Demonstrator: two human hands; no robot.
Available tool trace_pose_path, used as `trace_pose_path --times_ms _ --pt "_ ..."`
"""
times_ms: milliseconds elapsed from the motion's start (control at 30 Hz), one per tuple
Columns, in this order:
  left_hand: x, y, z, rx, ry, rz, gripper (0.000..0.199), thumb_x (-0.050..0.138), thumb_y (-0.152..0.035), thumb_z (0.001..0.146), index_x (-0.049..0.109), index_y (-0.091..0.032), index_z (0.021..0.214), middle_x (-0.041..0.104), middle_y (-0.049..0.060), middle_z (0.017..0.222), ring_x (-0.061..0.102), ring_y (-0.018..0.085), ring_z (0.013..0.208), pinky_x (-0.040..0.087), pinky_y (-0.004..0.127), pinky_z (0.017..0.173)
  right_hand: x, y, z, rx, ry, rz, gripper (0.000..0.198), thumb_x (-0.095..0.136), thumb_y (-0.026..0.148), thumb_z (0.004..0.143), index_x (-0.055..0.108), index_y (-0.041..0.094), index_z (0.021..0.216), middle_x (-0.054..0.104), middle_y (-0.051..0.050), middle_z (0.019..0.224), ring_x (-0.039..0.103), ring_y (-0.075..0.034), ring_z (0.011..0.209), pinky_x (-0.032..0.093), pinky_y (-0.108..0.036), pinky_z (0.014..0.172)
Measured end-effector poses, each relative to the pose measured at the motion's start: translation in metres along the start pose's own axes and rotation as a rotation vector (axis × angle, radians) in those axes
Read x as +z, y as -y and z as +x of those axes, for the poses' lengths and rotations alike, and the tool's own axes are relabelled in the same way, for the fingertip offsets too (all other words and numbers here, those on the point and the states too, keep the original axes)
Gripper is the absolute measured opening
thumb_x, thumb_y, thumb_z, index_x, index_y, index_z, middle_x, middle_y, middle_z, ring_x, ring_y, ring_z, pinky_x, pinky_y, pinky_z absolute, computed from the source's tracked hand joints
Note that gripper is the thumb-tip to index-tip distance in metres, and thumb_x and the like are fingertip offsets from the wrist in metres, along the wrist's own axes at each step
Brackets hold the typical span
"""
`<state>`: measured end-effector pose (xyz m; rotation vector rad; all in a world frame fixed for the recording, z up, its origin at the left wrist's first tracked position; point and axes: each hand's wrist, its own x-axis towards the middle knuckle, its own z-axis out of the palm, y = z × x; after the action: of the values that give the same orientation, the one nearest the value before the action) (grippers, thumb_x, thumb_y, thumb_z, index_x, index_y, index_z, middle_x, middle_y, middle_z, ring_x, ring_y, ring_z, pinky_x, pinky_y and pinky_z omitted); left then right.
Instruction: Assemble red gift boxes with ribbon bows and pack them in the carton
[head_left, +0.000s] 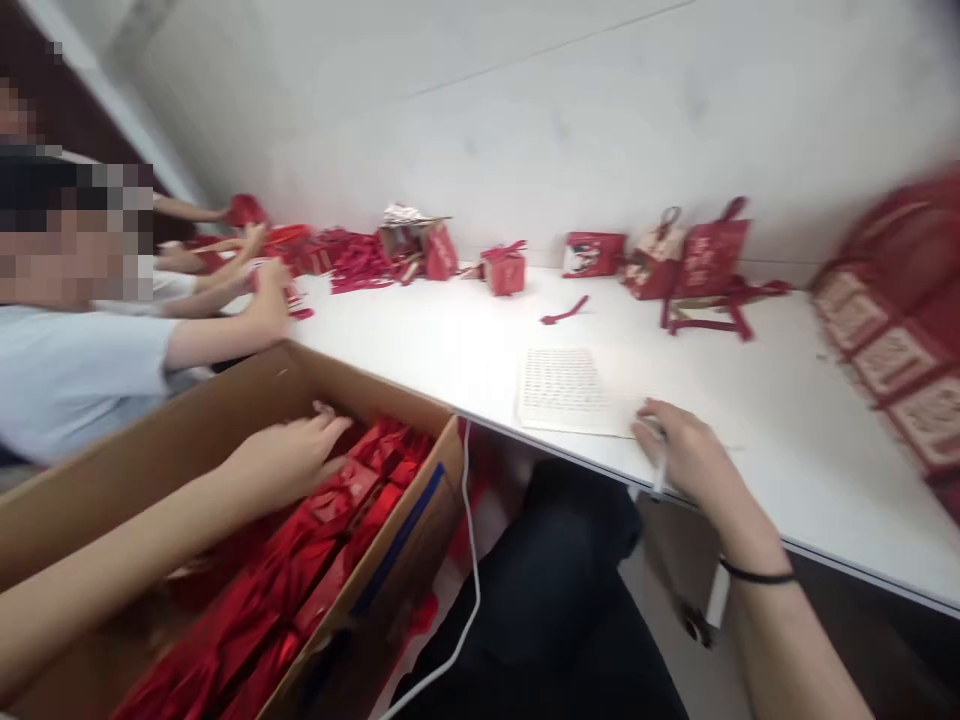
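Note:
My left hand (pixel 300 455) reaches over an open cardboard box (pixel 442 455) on the left. Its fingers are pressed together, and a small pale bit shows at their tips, too blurred to name. Below it, shiny red packages (pixel 330 510) lie in rows in the box. At the table's front edge my right hand (pixel 686 450) is closed round a slim white pen-like stick (pixel 661 470), which points down. Just left of that hand, a sheet of paper (pixel 566 390) covered in rows of small marks lies flat on the white table (pixel 435 340).
Small red gift boxes (pixel 505 270) and red ribbons (pixel 709 315) stand and lie along the wall. Stacked red boxes (pixel 900 370) rise at the right. Co-workers' arms (pixel 225 325) handle red things at the left. A white cable (pixel 472 540) hangs beside the cardboard box.

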<state>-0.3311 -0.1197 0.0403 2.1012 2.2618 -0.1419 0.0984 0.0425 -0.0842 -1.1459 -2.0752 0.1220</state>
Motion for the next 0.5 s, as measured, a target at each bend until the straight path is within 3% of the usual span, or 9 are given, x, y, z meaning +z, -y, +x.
trace_pose_path --times_ms 67,133,267,367,500 --pt "-0.027 -0.058 0.055 0.232 -0.134 0.076 0.046 0.039 -0.044 0.082 0.056 -0.016 0.115 0.060 0.014 0.114 0.058 0.032 0.103 0.041 0.044 0.092 -0.001 0.008 0.002 -0.025 -0.008 -0.020 0.024 0.040 0.035 0.087 0.053 0.016 0.092 0.063 -0.018 0.094 0.061 -0.030 0.086 0.049 -0.044 0.078" --pt "-0.040 -0.120 0.104 0.481 -0.140 0.015 0.037 0.037 -0.036 0.085 0.058 -0.017 0.109 0.062 0.009 0.109 0.059 0.025 0.100 0.042 0.037 0.091 -0.006 0.014 -0.002 -0.033 -0.004 -0.042 0.024 0.039 0.032 0.088 0.053 0.014 0.096 0.062 -0.017 0.094 0.061 -0.030 0.086 0.050 -0.044 0.076" --pt "-0.020 -0.222 0.187 0.758 -0.012 -0.207 0.028 0.043 -0.030 0.084 0.061 -0.014 0.099 0.065 0.008 0.097 0.060 0.020 0.090 0.044 0.031 0.082 -0.025 0.020 -0.021 0.010 0.025 -0.049 0.024 0.039 0.030 0.092 0.051 0.015 0.106 0.061 -0.014 0.097 0.060 -0.030 0.090 0.050 -0.044 0.077" --pt "0.008 -0.271 0.227 0.817 0.120 -0.383 0.030 0.055 -0.040 0.078 0.062 -0.014 0.092 0.065 0.007 0.094 0.060 0.018 0.083 0.044 0.028 0.072 -0.038 0.017 -0.035 0.092 0.042 -0.017 0.026 0.040 0.036 0.094 0.050 0.017 0.108 0.060 -0.015 0.103 0.057 -0.030 0.099 0.048 -0.046 0.083" --pt "0.023 -0.303 0.249 0.830 0.341 -0.396 0.040 0.067 -0.051 0.063 0.060 -0.016 0.082 0.065 0.005 0.086 0.058 0.017 0.075 0.041 0.027 0.062 -0.045 0.016 -0.041 0.355 -0.044 0.121 0.042 0.038 0.052 0.094 0.040 0.018 0.119 0.059 -0.015 0.111 0.057 -0.029 0.103 0.048 -0.045 0.083"
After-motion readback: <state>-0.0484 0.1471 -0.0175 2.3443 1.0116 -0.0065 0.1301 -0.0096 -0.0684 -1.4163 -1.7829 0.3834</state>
